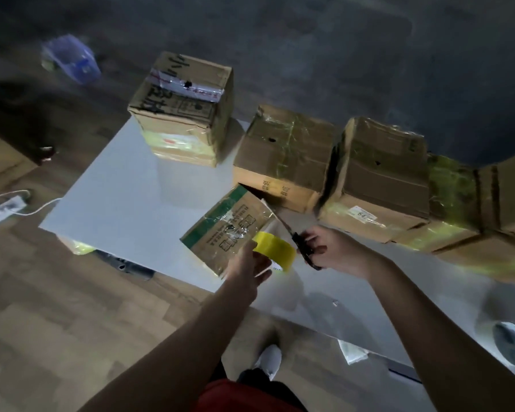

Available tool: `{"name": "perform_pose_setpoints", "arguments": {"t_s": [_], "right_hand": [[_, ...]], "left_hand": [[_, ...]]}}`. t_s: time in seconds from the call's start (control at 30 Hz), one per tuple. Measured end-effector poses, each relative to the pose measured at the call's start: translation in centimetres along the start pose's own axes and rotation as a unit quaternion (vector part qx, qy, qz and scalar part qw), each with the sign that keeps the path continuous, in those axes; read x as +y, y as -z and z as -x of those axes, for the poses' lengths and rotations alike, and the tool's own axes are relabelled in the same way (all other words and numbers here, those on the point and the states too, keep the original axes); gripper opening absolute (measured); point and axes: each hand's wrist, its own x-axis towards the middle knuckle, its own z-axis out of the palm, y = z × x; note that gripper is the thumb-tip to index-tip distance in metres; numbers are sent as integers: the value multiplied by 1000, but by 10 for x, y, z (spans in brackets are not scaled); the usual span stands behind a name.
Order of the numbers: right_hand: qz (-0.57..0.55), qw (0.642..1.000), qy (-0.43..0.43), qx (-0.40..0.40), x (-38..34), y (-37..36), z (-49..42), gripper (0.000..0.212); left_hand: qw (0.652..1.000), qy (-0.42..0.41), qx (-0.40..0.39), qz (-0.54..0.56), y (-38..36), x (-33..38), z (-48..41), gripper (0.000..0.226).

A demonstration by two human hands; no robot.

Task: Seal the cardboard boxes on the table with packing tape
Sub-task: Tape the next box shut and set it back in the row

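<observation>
Your left hand [250, 267] curls round the yellow tape roll [275, 248]. Your right hand [332, 248] grips scissors [295, 236], blades nr the green-striped box [226, 224] at the table [116, 188] edge. Risk: cut strip goes slack & sticks to itself, or blades nick L fingers close by. Box taped shut, contents hidden.

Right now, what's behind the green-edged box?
A taped cardboard box; a second box stands right of that. The green-edged box hides its lower left corner, so contact is unclear. In front, the left hand holds a tape roll, the right hand scissors.
</observation>
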Motion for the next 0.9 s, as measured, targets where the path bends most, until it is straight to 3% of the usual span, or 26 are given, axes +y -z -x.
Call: {"name": "perform_pose_setpoints", "arguments": {"t_s": [0.13,0.43,0.53,0.63,0.77,0.9], "right_hand": [[90,996,6,-23,-16,13,-14,38],[198,976,-25,-90,-44,21,-29,34],[232,964,-41,-125,-50,23,-29,35],[287,943,-53,-160,-60,22,-28,34],[311,931,-72,-178,-73,18,-29,33],[269,938,-106,-189,-77,17,-26,17]], "left_hand": [[997,-5,15,75,0,5,-6,36],[986,-55,31,-156,46,32,-11,9],[966,-94,30,-238,61,41,-12,23],[932,-128,29,-337,70,45,-11,20],[940,-139,54,-308,79,48,-11,57],[948,-137,35,-283,87,50,-16,61]]}}
